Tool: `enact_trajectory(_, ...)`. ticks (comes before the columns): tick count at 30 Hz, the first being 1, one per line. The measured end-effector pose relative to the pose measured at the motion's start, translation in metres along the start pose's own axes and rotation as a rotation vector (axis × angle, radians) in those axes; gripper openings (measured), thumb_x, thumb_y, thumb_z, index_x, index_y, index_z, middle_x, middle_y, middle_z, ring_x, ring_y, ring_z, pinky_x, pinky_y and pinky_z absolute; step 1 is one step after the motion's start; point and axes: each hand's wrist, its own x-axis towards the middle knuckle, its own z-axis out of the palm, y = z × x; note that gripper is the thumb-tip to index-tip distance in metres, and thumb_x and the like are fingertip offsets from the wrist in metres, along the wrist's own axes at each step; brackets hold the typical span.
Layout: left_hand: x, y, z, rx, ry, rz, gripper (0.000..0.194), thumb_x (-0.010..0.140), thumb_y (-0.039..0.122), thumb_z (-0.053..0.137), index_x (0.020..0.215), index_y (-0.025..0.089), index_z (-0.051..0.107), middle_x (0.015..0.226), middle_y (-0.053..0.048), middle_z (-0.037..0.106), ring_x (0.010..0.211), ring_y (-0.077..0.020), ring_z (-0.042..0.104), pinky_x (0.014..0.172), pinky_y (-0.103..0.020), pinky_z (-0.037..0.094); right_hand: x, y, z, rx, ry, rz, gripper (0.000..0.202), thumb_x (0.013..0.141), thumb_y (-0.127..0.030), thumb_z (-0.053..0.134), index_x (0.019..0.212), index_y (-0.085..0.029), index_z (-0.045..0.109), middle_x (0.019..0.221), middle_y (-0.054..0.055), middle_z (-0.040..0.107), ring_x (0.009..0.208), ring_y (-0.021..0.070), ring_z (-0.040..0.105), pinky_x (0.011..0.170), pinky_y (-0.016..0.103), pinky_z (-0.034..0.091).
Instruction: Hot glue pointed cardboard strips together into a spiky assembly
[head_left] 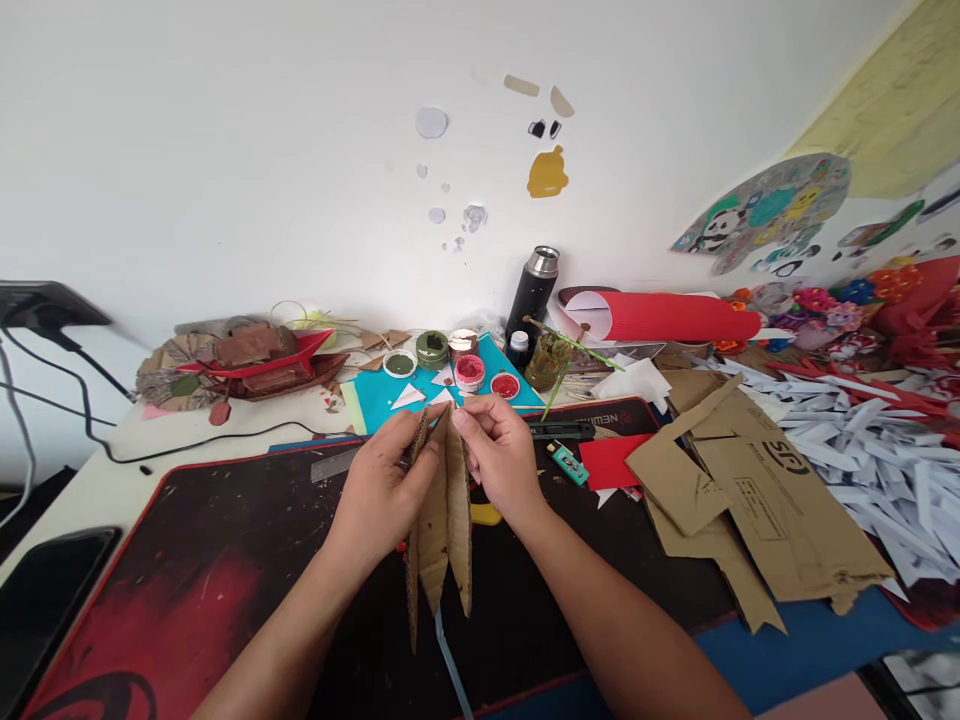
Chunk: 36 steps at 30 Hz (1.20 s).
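Observation:
Both hands grip a folded brown cardboard piece (433,530) above the dark desk mat. It has long pointed flaps that hang down towards me. My left hand (390,475) pinches its left side between thumb and fingers. At the top end, my right hand (501,450) is closed with thumb and forefinger on the cardboard's tip; the other fingers curl behind. A thin pale blue strip (450,660) shows below the cardboard's lower point. Partly hidden behind the right wrist lies a yellow handle-like thing (486,514).
Paint pots (432,350) stand on a blue sheet (367,395) at the back, near a black flask (531,290) and a jar with brushes (551,360). Cardboard scraps (780,490) and white paper strips (885,460) lie right. A phone (52,610) and a model boat (262,360) are left.

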Motion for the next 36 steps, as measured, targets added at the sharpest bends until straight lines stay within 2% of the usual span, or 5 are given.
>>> enact_trajectory(9, -0.0009, 0.0018, -0.0001, -0.017, 0.007, 0.006, 0.035, 0.1, 0.03, 0.055, 0.128, 0.022, 0.075, 0.095, -0.001, 0.069, 0.091, -0.0198, 0.065, 0.088, -0.03, 0.054, -0.0009, -0.0021, -0.0005, 0.017, 0.0, 0.034, 0.048, 0.082, -0.065, 0.084, 0.086, -0.024, 0.059, 0.048, -0.012, 0.045, 0.035, 0.007, 0.031, 0.033, 0.021, 0.026)
enact_trajectory(20, -0.0007, -0.0001, 0.0019, -0.049, 0.009, -0.006, 0.038, 0.098, 0.029, 0.056, 0.13, 0.022, 0.076, 0.087, 0.0, 0.062, 0.088, -0.0192, 0.062, 0.086, -0.03, 0.053, -0.001, -0.0026, -0.0008, 0.03, 0.0, 0.058, 0.05, 0.081, -0.067, 0.085, 0.086, -0.024, 0.059, 0.05, -0.013, 0.044, 0.035, 0.0063, 0.03, 0.032, 0.02, 0.026)
enact_trajectory(36, -0.0004, 0.0017, 0.0014, -0.078, -0.004, -0.029, 0.041, 0.098, 0.032, 0.056, 0.133, 0.022, 0.075, 0.096, -0.002, 0.068, 0.093, -0.0209, 0.065, 0.094, -0.035, 0.054, -0.0007, -0.0007, -0.0014, 0.035, -0.007, 0.07, 0.05, 0.08, -0.068, 0.085, 0.085, -0.025, 0.059, 0.049, -0.013, 0.042, 0.035, 0.0064, 0.028, 0.032, 0.02, 0.027)
